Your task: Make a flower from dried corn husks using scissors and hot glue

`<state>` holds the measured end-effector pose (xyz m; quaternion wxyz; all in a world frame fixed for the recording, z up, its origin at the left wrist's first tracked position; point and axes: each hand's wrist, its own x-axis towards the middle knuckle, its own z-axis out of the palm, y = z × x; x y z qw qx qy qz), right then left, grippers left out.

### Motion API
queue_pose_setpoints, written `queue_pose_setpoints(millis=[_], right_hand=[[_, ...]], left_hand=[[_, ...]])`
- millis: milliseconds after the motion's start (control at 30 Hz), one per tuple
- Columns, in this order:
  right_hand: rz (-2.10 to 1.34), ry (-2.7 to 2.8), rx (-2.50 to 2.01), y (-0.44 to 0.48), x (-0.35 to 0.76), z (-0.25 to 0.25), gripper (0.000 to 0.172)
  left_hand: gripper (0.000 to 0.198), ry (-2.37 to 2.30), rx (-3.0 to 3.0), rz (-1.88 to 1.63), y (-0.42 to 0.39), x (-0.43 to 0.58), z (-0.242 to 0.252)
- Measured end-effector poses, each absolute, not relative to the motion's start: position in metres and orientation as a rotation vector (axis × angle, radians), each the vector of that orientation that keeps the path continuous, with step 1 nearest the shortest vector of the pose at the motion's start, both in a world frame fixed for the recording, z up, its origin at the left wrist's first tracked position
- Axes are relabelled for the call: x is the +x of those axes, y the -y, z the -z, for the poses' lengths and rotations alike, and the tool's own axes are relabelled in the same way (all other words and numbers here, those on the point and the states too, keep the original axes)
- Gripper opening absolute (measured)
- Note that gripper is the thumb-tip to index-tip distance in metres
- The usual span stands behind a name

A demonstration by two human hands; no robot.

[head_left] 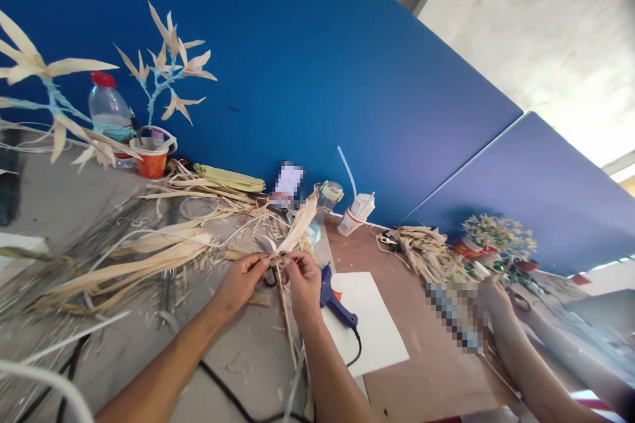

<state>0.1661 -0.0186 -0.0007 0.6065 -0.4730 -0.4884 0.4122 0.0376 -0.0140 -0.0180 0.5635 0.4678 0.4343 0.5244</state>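
Note:
Both my hands meet over the table's middle, pinching a dried straw leaf on a thin stalk (297, 225). My left hand (244, 277) grips the base of the leaf from the left, fingers closed. My right hand (303, 277) pinches the same spot from the right, fingers curled. The stalk (286, 317) runs down toward me between my forearms. The leaf's pale tip points up and to the right.
A heap of dried husk strips (143, 258) lies left. A blue glue gun (335, 301) rests on white paper (370, 324). An orange cup (151, 158), bottle (108, 109) and straw-leaf branches (166, 69) stand at the blue wall. Another person's hand (496, 297) works at the right.

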Motion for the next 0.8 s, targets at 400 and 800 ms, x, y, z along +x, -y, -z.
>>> queue_pose_setpoints(millis=[400,800], right_hand=[[-1.197,1.048,-1.01,0.017,0.165,0.003,0.009],[-1.25,1.244,-0.879,0.014,0.174,0.004,0.015]], left_hand=[[0.032,-1.038,1.056,-1.211,0.016,0.036,0.013],[0.041,-0.953,0.916,-1.036,0.018,0.03,0.002]])
